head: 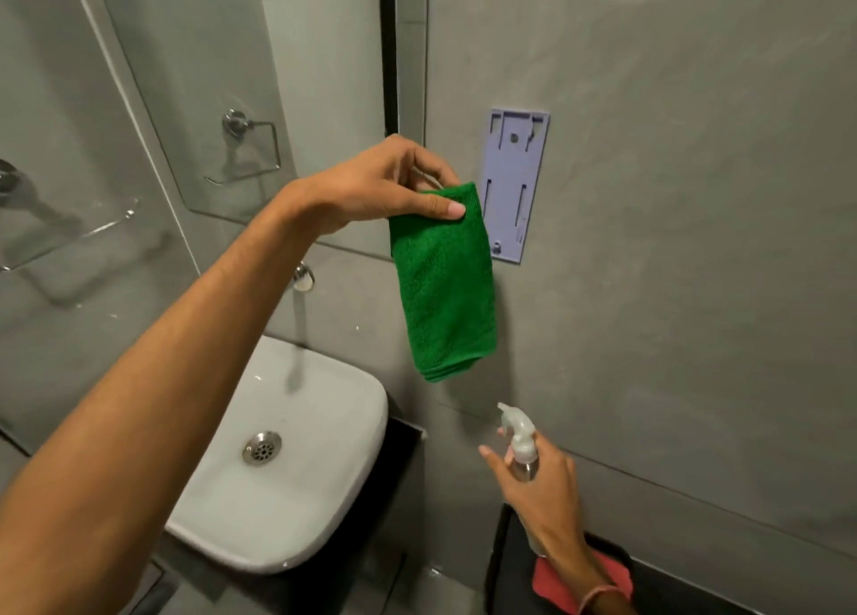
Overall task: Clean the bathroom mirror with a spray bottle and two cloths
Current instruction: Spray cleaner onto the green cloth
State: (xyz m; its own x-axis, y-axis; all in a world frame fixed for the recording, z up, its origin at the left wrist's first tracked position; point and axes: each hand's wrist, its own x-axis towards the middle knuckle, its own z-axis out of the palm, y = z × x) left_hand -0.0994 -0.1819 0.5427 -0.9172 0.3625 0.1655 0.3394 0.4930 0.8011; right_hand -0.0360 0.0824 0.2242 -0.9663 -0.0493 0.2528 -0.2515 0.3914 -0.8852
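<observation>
My left hand pinches the top of a folded green cloth, which hangs down in front of the grey wall. Lower right, my right hand grips a clear spray bottle with a white trigger head, its nozzle pointing up and left toward the cloth. A red cloth lies on a dark surface below my right wrist. The mirror fills the upper left, left of both hands.
A white basin with a metal drain sits below the mirror, under a wall spout. A lilac plastic bracket is fixed to the wall behind the green cloth. A black counter edge runs beside the basin.
</observation>
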